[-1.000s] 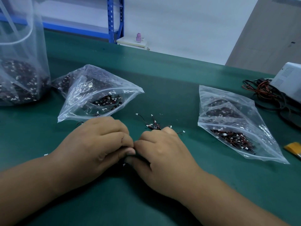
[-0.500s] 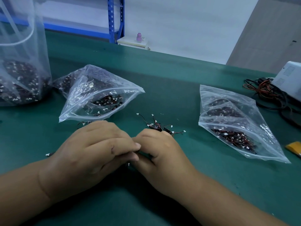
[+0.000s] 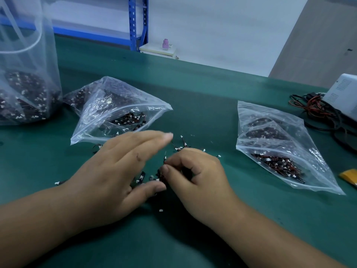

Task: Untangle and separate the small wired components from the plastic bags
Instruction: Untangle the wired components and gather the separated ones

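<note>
Head view looks down on your dark green bench [image 3: 202, 97], where your left hand [image 3: 116, 176] is spread open with straight fingers. Your right hand [image 3: 195, 176] pinches one of the small wired components [image 3: 181, 148] between thumb and forefinger, and the rest lie loose around your fingertips. One clear bag [image 3: 116, 105] of them sits just beyond your left hand, a second bag [image 3: 274, 140] lies well off to your right and a tall bag [image 3: 25, 84] stands far left; behind the bench is blue shelving [image 3: 138, 22], and a white box [image 3: 342, 95] with tangled cables [image 3: 313, 110] sits at the right edge.
</note>
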Available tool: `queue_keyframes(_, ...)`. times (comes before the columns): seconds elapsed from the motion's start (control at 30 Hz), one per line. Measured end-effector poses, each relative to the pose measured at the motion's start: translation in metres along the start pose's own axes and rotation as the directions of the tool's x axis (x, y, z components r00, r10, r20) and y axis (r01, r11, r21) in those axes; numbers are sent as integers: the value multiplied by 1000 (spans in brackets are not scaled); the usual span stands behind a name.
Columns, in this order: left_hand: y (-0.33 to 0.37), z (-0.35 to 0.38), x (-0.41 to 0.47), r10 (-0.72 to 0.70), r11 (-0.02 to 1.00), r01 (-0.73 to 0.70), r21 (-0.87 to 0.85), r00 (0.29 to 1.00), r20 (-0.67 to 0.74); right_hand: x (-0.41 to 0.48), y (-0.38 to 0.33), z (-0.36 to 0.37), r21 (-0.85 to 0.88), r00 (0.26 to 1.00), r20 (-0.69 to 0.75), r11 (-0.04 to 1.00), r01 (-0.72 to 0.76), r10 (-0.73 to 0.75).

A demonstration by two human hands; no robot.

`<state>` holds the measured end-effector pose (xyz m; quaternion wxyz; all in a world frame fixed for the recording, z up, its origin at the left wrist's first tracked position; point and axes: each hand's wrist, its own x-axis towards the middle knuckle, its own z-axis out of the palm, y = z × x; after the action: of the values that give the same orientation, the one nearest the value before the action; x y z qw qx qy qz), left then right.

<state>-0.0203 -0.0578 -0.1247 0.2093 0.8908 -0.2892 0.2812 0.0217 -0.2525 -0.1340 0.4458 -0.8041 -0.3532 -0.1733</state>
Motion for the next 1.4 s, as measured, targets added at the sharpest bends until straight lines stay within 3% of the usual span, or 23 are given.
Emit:
queue_keyframes(0.17,-4,3,3,-229,971,198,136,929,290,2,8,-9,-64,998,-57,998,-10,6)
queue_keyframes(0.27,-5,3,7,-186,980,146,137,915,358,3,11,-12,-9,993,-75,996,-92,91)
queue_keyframes(0.5,-5,1,9,-89,993,55,105,932,351,4,10,-11,84,977,-71,977,-195,201)
queue_keyframes(0.8,-5,1,8,-100,995,84,61,941,323,3,5,-10,111,973,-46,969,-221,227)
queue_keyframes(0.97,-6,1,3,-128,992,119,52,958,257,3,-1,-7,99,983,25,978,-184,183)
queue_keyframes(1.2,-9,3,10,-68,996,80,-33,959,277,-2,-13,0,176,967,184,962,-209,176)
queue_keyframes(1.4,-9,4,9,-81,993,101,-58,957,278,0,-13,-3,178,968,75,952,-250,240)
